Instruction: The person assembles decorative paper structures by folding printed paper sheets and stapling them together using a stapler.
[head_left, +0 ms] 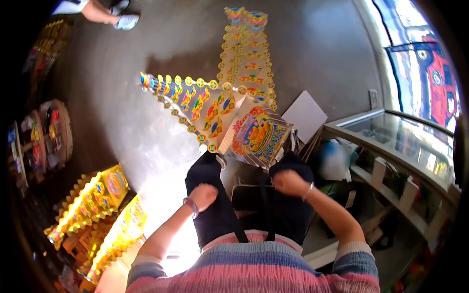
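My left hand (203, 197) rests over my left thigh, its fingers curled in; whether it holds anything is too small to tell. Over the other thigh, my right hand (291, 184) is also closed, with its fingertips hidden. Just beyond my knees stands a tapered paper decoration (195, 107) with rows of bright ornaments and a printed panel (259, 133) on its near face. Neither hand touches it. Behind it, a second decorated piece (246, 53) extends away along the floor.
Two yellow decorations (115, 188) stand at the lower left. A round shelf (61, 132) with goods is at the left edge. A glass-topped case (391, 132) and a white board (305, 113) are on the right. Another person's leg (100, 13) shows at the top left.
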### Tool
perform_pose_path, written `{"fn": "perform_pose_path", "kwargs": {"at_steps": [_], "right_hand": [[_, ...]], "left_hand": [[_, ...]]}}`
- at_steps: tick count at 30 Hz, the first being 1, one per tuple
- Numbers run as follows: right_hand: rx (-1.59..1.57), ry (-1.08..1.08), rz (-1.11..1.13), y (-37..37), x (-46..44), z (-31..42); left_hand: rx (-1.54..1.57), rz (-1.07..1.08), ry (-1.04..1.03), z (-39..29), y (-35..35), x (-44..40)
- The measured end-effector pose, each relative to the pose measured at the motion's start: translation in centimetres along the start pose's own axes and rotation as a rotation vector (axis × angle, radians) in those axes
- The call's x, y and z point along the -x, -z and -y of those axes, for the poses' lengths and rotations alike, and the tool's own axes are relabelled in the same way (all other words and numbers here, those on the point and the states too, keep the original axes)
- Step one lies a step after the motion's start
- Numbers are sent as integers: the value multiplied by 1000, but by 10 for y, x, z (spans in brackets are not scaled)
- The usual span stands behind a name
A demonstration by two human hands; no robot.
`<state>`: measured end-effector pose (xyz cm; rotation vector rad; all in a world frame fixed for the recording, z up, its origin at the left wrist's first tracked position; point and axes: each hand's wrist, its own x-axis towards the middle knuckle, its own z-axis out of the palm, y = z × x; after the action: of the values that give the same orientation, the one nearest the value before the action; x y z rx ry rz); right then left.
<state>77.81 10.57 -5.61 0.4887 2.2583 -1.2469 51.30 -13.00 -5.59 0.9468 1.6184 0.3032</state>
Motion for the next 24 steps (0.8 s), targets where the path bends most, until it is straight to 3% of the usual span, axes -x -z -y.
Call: {"fn": "perform_pose_path", "kwargs": {"at_steps": [2,4,6,7,8,10,12,13,16,18,20,21,22,24], "right_hand": [[-82,-155,-289,27,-94,-36],[35,-3,-659,42,-180,-68],[236,16,-862,57,-248,-95],[190,-15,-794,56,-280,-108],[151,-43,-731,59,-304,-120],[83,-79,-570,57,-340,-138],[43,-100,-391,55,-364,-150],[-57,-63,-503,45,-371,-158],[-207,-66,-493,41,-372,-173],[-183,18,-574,53,-363,-175],[-38,72,-715,56,-353,-138],[78,78,-816,59,-332,-117],[-110,39,-752,71,-303,-90],[103,164,-910,80,-280,-85]], "left_hand": [[398,-479,147,27,-28,-57],[572,-805,362,74,-65,-115],[932,-942,629,123,-97,-167],[1096,-907,620,137,-102,-178],[1260,-867,591,141,-105,-190],[1636,-1072,387,124,-112,-206],[1759,-1180,306,126,-122,-217],[1864,-1250,268,123,-126,-225],[1792,-1249,352,122,-149,-238],[1953,-1292,281,96,-150,-251],[1989,-1353,-52,113,-140,-251],[2068,-1320,25,81,-131,-233],[2056,-1360,-68,80,-137,-230],[1982,-1384,-320,92,-128,-231]]}}
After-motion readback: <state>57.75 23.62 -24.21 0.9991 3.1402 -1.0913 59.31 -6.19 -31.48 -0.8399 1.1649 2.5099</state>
